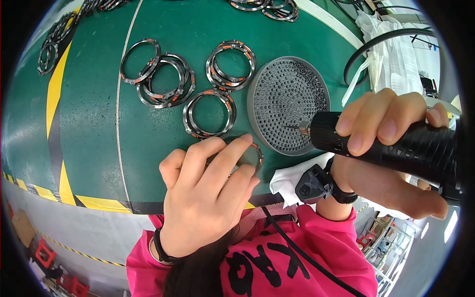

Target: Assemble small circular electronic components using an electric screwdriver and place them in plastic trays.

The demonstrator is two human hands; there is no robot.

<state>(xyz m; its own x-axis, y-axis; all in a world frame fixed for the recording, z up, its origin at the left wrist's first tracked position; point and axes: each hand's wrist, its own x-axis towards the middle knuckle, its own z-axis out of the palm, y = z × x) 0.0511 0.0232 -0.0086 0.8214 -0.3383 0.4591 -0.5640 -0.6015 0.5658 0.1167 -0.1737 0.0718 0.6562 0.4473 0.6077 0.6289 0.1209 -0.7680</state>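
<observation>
My right hand (386,148) is wrapped round a black electric screwdriver (396,146), held almost level with its thin bit pointing left over the round grey tray (253,106). The tray has rows of small holes, with tiny dark screws heaped toward its upper right. My left hand (205,193) bends over a metal ring (260,156) at the table's near edge and grips it, hiding much of it. Just beyond that hand lie stacked rings (187,116) with orange marks, and another ring stack (212,74) sits farther back.
More rings (190,84) overlap to the left, and others (267,6) lie at the far edge. A white cloth (284,183) lies beside the tray. A black cable (316,265) runs past my pink sleeve. Yellow-black tape (57,99) marks the green table (89,138).
</observation>
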